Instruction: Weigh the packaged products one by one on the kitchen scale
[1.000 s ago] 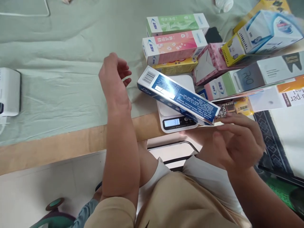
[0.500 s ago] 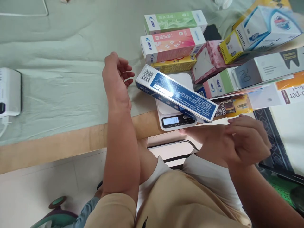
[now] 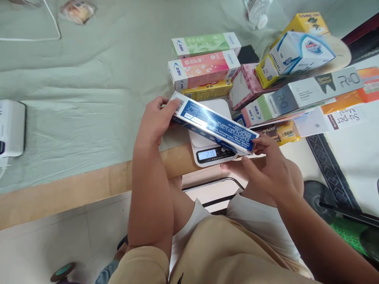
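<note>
A long blue and white toothpaste box (image 3: 216, 125) lies slantwise over the white kitchen scale (image 3: 197, 139), whose lit display (image 3: 207, 154) shows digits. My left hand (image 3: 155, 120) is closed on the box's left end, thumb on top and the other fingers partly hidden behind it. At the lower right end, my right hand (image 3: 268, 165) has its fingers curled against the box's corner, with the thumb below. The box still appears to be on or just above the scale; I cannot tell which.
Behind the scale stand a pink box (image 3: 204, 70), a green box (image 3: 205, 45) and a yellow box (image 3: 207, 90). Several more cartons crowd the right, among them a grey box (image 3: 318, 90). A plastic bottle (image 3: 257, 14) lies at the back; a white device (image 3: 12, 128) sits far left.
My left hand has come right and closed on the box's left end. My right hand has moved left to its other end. The view has shifted, and the display's digits have changed.
</note>
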Available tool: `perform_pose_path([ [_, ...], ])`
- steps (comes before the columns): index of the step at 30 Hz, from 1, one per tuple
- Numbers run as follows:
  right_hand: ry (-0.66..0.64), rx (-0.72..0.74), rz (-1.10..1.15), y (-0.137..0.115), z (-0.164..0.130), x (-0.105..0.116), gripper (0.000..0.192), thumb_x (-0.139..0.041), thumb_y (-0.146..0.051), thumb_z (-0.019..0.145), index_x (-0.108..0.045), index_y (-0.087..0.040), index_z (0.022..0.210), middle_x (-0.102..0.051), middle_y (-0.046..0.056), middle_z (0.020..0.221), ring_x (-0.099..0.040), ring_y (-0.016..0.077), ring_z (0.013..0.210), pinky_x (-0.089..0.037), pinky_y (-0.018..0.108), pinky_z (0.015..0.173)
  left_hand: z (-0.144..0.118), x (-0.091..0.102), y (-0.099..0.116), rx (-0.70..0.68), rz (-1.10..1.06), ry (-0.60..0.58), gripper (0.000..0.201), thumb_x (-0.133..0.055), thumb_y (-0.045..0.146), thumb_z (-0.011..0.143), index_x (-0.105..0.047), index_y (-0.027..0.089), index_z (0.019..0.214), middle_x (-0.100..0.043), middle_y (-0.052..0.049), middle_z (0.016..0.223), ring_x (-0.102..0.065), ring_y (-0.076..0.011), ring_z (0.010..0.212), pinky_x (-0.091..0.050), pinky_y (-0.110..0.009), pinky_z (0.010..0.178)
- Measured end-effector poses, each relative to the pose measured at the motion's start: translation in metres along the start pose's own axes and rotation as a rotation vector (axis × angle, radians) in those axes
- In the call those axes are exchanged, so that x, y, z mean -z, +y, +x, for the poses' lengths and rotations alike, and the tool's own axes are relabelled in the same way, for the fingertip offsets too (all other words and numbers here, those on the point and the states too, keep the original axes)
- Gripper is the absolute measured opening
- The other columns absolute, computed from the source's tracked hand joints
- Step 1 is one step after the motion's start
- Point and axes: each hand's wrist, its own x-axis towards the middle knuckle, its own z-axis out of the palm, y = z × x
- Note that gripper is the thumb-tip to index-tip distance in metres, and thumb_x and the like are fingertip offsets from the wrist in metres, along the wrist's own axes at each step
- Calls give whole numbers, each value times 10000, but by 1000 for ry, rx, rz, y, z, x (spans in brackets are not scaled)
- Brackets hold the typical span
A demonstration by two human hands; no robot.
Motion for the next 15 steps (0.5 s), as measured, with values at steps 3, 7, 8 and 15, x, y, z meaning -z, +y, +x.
perform_pose_path([
  [3,-26,-5,-30,-6,2,-1,451,-722,-334,847,-554,-205,1245,-681,100,1143,-664,177,878,-588,333,754,-2,4,3,-39,-122,-30,187,-772,346,827,-695,175,830,-695,-29,769,-631,-145,666,-502,-246,570],
  [7,-126,4,-94,-19,2,1,598,-778,-432,817,-543,-223,1326,-666,123,1225,-681,242,1036,-599,386,839,-6,10,8,-80,-251,-65,266,-853,375,698,-735,170,819,-713,-28,724,-624,-130,598,-478,-222,500],
  [8,-144,32,-108,-24,3,1,603,-770,-445,829,-536,-229,1341,-657,130,1256,-677,258,1086,-598,403,870,-7,12,8,-81,-268,-63,272,-864,376,677,-738,171,805,-711,-24,710,-621,-126,587,-477,-217,488],
  [15,-184,273,-354,-71,41,3,611,-672,-384,883,-477,-197,1431,-660,166,1287,-678,308,1111,-579,456,902,-9,22,11,-60,-407,21,301,-896,420,677,-699,197,724,-666,7,689,-590,-88,576,-500,-182,475],
])
